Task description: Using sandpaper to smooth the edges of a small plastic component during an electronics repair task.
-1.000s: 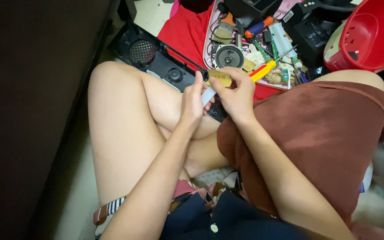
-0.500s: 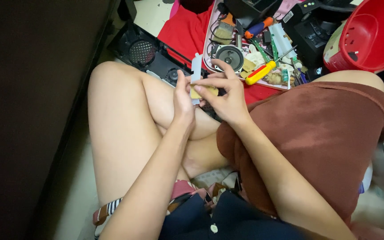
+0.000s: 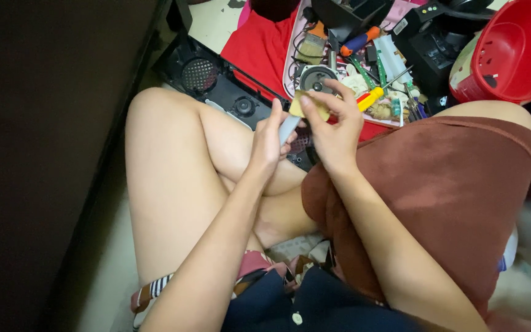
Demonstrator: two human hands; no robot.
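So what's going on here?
A person sits cross-legged on the floor, seen from above. The left hand grips a slim grey tool, and the right hand pinches a small tan piece against the tool's upper end, just above the knees. Ahead lies a tray crowded with tools and parts, among them a yellow-handled screwdriver and a round speaker, with a black speaker box to the left and a red tub to the right.

red tub [image 3: 517, 49] cut by top edge, grey tool [image 3: 288, 128] mostly hidden in hands, tray [image 3: 290, 61] clutter indistinct
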